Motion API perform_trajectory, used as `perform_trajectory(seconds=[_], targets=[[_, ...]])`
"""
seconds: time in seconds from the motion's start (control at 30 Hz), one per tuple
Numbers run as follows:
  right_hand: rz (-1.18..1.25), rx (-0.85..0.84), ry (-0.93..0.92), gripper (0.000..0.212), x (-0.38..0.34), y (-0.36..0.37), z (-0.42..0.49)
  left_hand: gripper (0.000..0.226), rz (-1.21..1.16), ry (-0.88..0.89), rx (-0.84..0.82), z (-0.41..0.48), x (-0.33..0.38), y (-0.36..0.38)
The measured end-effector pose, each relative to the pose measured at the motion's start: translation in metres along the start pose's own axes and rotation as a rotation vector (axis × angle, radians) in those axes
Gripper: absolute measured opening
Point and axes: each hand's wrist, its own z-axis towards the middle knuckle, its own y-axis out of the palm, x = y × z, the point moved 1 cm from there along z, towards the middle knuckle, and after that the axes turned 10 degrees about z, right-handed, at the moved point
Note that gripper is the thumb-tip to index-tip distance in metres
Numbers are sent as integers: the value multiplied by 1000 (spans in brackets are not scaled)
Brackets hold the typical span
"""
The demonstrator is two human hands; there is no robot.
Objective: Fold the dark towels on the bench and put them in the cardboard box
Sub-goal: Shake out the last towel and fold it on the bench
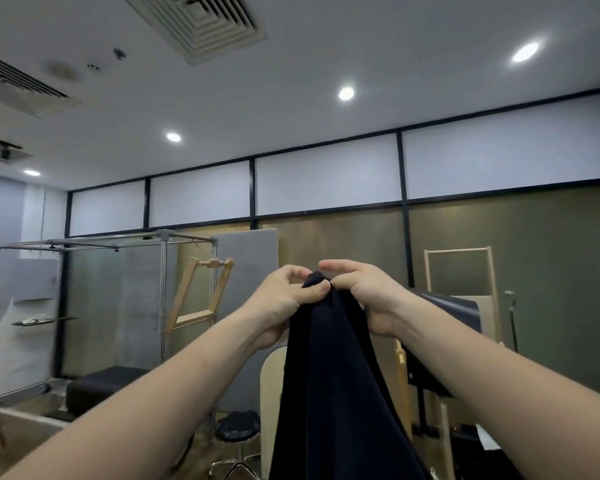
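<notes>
A dark towel (329,368) hangs straight down in front of me, raised to chest height with both arms stretched out. My left hand (284,296) pinches its top edge between thumb and fingers. My right hand (361,289) grips the same top edge right beside it, so the two hands almost touch. The towel's lower end runs out of the bottom of the view. Neither the bench nor the cardboard box is in view.
A metal pipe frame (163,289) with a dark padded bench (108,382) stands at the left. A round black stool (238,424) on a chrome base sits low in the middle. Wooden frames (461,289) and a dark panel (458,313) lean at the right wall.
</notes>
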Motion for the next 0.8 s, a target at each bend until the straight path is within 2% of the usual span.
perform_trajectory(seconds=[0.13, 0.33, 0.5, 0.57, 0.67, 0.8], targets=[[4, -37, -18, 10, 3, -2, -5, 45, -90, -38, -126, -1, -5, 1], [42, -140, -82, 9, -1, -10, -10, 42, -95, -65, -268, 3, -13, 10], [-50, -91, -147, 7, -5, -26, -16, 43, -266, -18, -138, 6, -20, 24], [-159, -58, -158, 5, -4, -30, -17, 42, -281, 14, -88, 9, -20, 31], [-352, -42, -148, 18, 0, -33, -19, 31, -302, 53, 24, 15, -16, 36], [-390, -85, -73, 25, 7, -37, -22, 25, -268, 30, 18, 16, -15, 38]])
